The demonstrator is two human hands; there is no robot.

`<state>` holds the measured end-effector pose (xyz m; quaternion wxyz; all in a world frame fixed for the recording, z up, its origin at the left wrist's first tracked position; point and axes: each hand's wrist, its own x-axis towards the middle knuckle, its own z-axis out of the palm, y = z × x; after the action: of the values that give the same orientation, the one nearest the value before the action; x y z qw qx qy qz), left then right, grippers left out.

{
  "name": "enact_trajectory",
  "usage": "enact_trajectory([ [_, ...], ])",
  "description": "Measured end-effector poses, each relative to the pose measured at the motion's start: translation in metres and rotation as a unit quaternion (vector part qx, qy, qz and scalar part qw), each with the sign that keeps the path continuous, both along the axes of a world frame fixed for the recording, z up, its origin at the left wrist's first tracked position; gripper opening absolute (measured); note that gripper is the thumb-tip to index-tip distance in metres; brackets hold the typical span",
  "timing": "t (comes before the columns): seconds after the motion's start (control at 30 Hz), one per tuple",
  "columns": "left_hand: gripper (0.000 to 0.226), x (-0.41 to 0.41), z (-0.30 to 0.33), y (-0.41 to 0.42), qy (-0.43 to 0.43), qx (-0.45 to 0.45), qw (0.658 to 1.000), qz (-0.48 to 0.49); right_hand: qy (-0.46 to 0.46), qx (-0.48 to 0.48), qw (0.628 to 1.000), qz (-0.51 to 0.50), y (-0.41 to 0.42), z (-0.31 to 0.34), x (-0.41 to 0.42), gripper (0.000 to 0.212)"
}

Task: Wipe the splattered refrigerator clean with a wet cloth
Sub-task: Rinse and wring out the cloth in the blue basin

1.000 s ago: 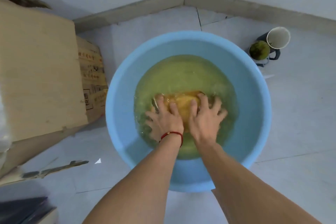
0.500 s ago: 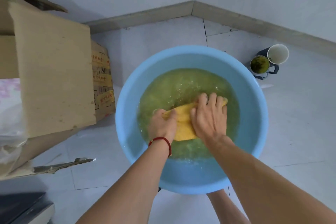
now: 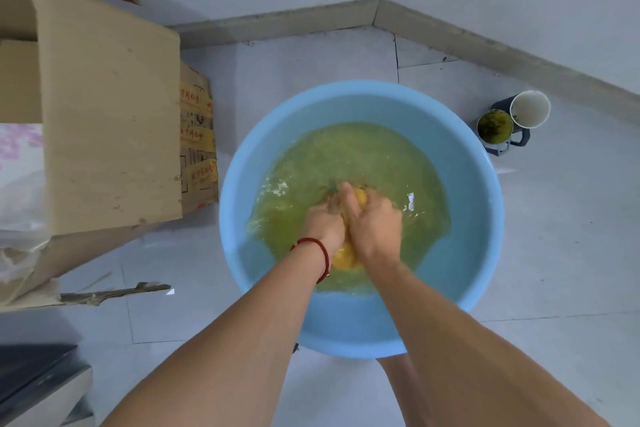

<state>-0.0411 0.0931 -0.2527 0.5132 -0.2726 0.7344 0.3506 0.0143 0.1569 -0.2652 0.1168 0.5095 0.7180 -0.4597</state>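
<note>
Gripping one yellow cloth (image 3: pixel 346 258), two hands, left (image 3: pixel 322 225), right (image 3: pixel 375 227), one blue basin (image 3: pixel 478 218), seemingly two cups (image 3: pixel 530 109)

A yellow cloth (image 3: pixel 346 258) is bunched into a wad, soaking wet, squeezed between the left hand (image 3: pixel 323 225) and the right hand (image 3: pixel 375 225). One end bulges out below the wrists, another shows yellow above the knuckles. It sits in cloudy green water (image 3: pixel 363 156) inside a round light-blue basin (image 3: pixel 485 236) on the floor.
</note>
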Motion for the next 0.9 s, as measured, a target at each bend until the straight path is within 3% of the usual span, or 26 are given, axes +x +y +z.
enact_trajectory([
  [0.1,0.035,0.006,0.005,-0.009,0.075,-0.027,0.996,-0.031,-0.069,0.186,0.958,0.207,0.02,-0.013,0.007,0.046],
  [0.17,0.033,0.006,0.002,-0.019,0.142,-0.103,0.984,-0.025,-0.114,0.259,0.926,0.249,0.023,-0.02,0.013,0.048],
  [0.23,0.04,0.003,-0.005,-0.021,0.11,-0.13,0.983,0.067,-0.155,0.273,0.914,0.258,0.019,-0.024,0.019,0.063],
  [0.3,0.045,0.002,-0.013,-0.02,0.057,-0.109,0.984,0.127,-0.127,0.171,0.957,0.195,0.005,-0.018,0.017,0.068],
  [0.37,0.041,0.004,-0.019,-0.012,0.046,-0.077,0.988,0.128,-0.028,-0.013,0.999,0.012,-0.01,-0.017,0.012,0.063],
  [0.43,0.042,0.006,-0.021,-0.007,0.044,-0.067,0.99,0.118,0.019,-0.194,0.957,-0.217,-0.021,-0.008,0.002,0.053],
  [0.47,0.043,0.004,-0.018,-0.003,0.039,-0.062,0.991,0.108,0.032,-0.24,0.927,-0.286,-0.024,-0.007,-0.001,0.046],
  [0.5,0.045,0.003,-0.017,-0.002,0.028,-0.058,0.993,0.097,0.032,-0.244,0.921,-0.302,-0.026,-0.003,-0.002,0.036],
  [0.57,0.049,-0.001,-0.017,0.001,0.009,-0.042,0.997,0.07,0.038,-0.188,0.946,-0.261,-0.025,0.0,-0.007,0.025],
  [0.63,0.047,-0.003,-0.012,0.0,0.026,-0.037,0.999,0.011,0.012,-0.105,0.978,-0.178,-0.015,-0.001,-0.008,0.045],
  [0.7,0.046,-0.006,-0.005,-0.007,0.052,-0.04,0.996,-0.068,-0.067,0.027,0.997,0.01,0.002,-0.01,-0.003,0.064],
  [0.73,0.047,-0.006,-0.002,-0.013,0.067,-0.039,0.992,-0.098,-0.102,0.093,0.983,0.118,0.01,-0.015,0.0,0.063],
  [0.8,0.05,-0.006,0.001,-0.027,0.142,-0.055,0.978,-0.143,-0.077,0.193,0.953,0.219,0.019,-0.021,0.006,0.05],
  [0.87,0.041,-0.003,-0.002,-0.032,0.18,-0.087,0.968,-0.15,-0.069,0.261,0.94,0.207,0.014,-0.02,0.009,0.038],
  [0.9,0.035,-0.003,-0.006,-0.028,0.164,-0.096,0.976,-0.108,-0.087,0.26,0.945,0.179,0.007,-0.022,0.01,0.038],
])
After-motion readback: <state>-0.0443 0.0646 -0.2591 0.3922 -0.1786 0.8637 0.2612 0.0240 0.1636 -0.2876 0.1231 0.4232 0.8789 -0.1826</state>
